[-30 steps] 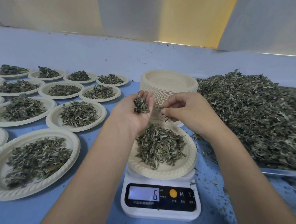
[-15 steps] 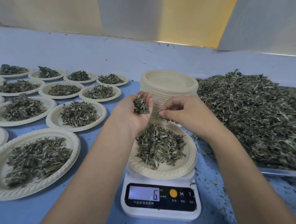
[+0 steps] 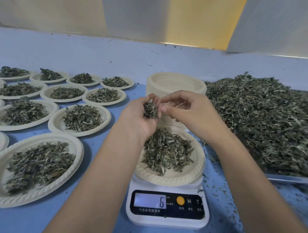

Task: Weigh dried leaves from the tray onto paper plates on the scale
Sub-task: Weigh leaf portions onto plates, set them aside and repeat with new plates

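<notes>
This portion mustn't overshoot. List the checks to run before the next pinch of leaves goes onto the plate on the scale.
1. The paper plate sits flat on the scale: ok.
2. The display is readable and shows 6: ok.
3. The left hand holds a clump of dried leaves in reserve: ok.
4. The right hand has a grip on a pinch from that clump: cannot tell, the fingertips are blurred.
5. The left forearm is clear of the plate: cannot tell, it overlaps the rim in this view.
</notes>
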Motion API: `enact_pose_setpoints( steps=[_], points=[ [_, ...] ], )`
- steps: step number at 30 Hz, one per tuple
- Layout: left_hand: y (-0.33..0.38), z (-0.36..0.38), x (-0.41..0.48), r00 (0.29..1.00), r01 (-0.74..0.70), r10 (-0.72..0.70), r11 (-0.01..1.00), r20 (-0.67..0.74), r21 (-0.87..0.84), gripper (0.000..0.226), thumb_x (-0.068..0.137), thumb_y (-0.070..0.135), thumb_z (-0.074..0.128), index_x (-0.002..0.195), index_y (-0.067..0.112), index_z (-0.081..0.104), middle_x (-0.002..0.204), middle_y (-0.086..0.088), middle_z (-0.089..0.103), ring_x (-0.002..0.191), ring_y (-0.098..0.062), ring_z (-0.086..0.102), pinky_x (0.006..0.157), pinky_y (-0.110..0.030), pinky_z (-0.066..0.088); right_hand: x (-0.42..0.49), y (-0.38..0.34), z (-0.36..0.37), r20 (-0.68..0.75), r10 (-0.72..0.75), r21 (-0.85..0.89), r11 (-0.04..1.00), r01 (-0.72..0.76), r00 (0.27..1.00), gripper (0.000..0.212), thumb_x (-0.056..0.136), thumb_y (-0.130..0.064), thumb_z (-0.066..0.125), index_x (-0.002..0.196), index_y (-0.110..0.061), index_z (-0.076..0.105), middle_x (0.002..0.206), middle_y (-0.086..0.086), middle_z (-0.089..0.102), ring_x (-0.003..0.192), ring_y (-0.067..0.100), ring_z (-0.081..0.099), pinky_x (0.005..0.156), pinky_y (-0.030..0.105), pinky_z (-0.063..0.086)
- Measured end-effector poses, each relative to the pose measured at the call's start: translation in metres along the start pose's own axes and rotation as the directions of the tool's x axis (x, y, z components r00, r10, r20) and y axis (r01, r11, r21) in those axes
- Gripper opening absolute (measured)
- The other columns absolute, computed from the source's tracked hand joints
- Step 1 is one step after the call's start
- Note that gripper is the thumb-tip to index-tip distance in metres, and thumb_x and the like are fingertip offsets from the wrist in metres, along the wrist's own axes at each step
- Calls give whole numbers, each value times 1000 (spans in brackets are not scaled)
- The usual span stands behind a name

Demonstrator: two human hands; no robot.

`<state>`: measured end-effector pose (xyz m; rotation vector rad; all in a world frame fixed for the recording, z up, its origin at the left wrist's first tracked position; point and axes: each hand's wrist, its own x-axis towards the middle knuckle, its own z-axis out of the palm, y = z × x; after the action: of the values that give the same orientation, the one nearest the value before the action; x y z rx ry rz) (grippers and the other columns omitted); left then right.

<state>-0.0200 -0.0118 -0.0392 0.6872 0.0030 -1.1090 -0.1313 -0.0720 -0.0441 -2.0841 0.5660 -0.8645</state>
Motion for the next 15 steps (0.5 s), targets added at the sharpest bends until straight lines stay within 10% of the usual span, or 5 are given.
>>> enact_pose_setpoints(
  steps=[5,15],
  points=[
    [-6,5,-5,999,14,-18,997,48,82,20,97,8,43,82,2,54,77,-10,56,66,-19,56,47,-22,51,-2,-7,12,-18,-46,10,999,47,999,23,72,-20,81,87,-31,68,85,-4,70,69,5,58,78,25,51],
    [-8,9,-5,995,-13,6,997,101,70,24,99,6,38,82,0,55,80,-14,57,83,-25,58,82,-31,51,1,-6,14,-175,-35,41,998,43,984,22,75,-5,76,70,-23,65,68,-10,67,63,1,61,66,17,52]
  ],
)
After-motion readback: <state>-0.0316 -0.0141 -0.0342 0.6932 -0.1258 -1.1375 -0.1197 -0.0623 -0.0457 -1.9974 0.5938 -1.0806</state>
